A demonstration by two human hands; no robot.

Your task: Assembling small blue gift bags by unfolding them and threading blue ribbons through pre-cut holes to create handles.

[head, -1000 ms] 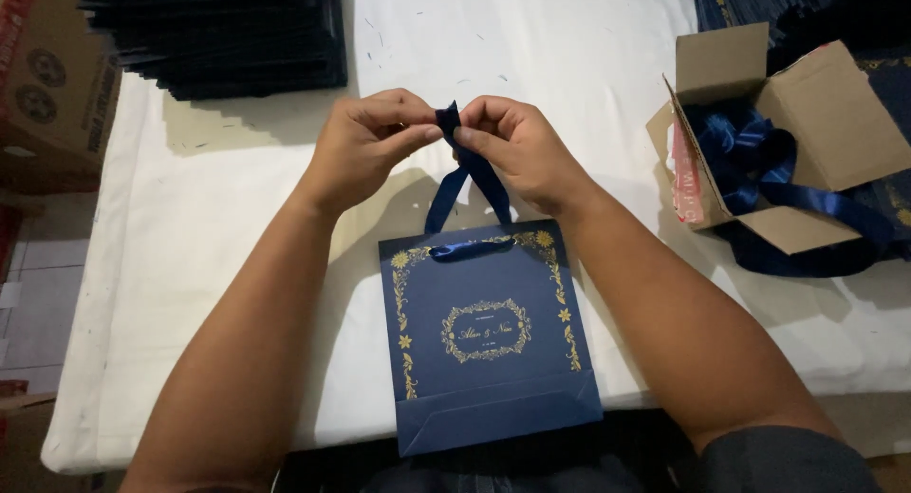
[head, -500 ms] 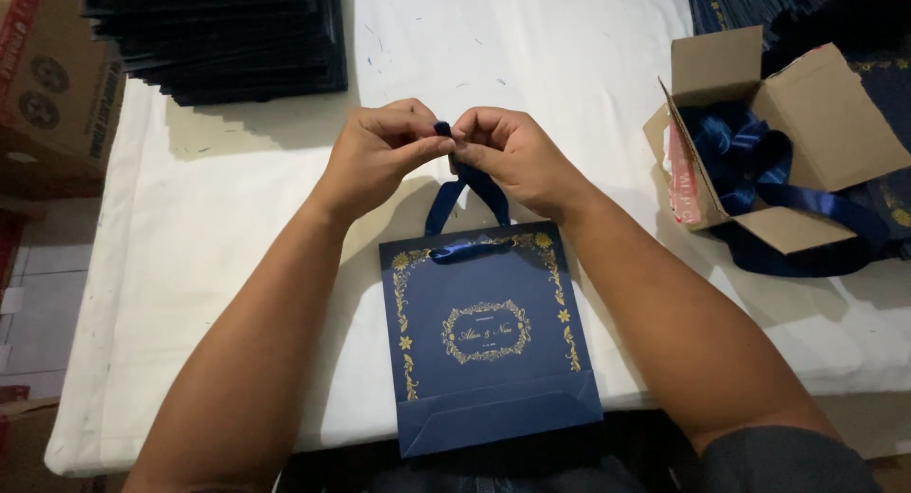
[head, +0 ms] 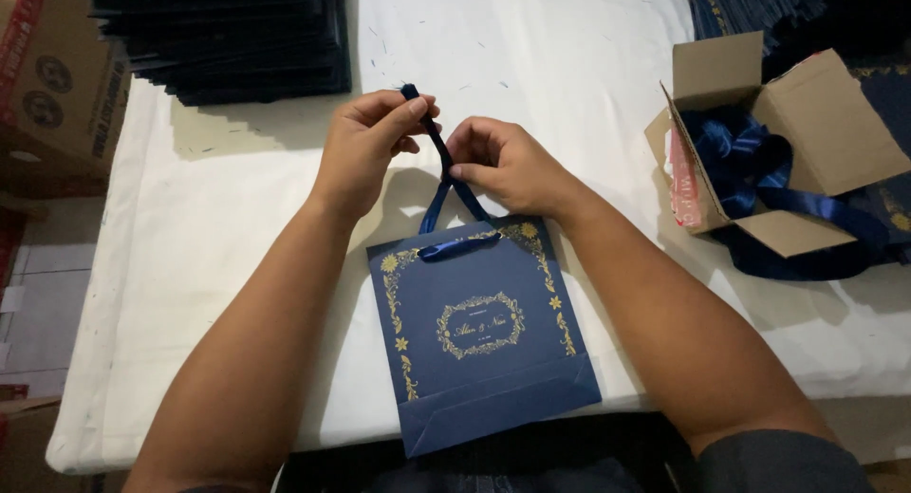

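White cloth covers the table on which the navy gift bag with gold ornament lies flat at the near edge, directly before you. Your left hand pinches the blue ribbon end between closed thumb and fingers, and your right hand grips the ribbon lower down, just above the bag's top edge. Stacked dark bags sit far left, with an open cardboard box of ribbon at right.

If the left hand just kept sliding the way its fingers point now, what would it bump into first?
The left hand points rightward across the ribbon it pinches, so it would most likely meet the right hand first, which sits just beside it on the same ribbon. Depth between them is hard to judge.
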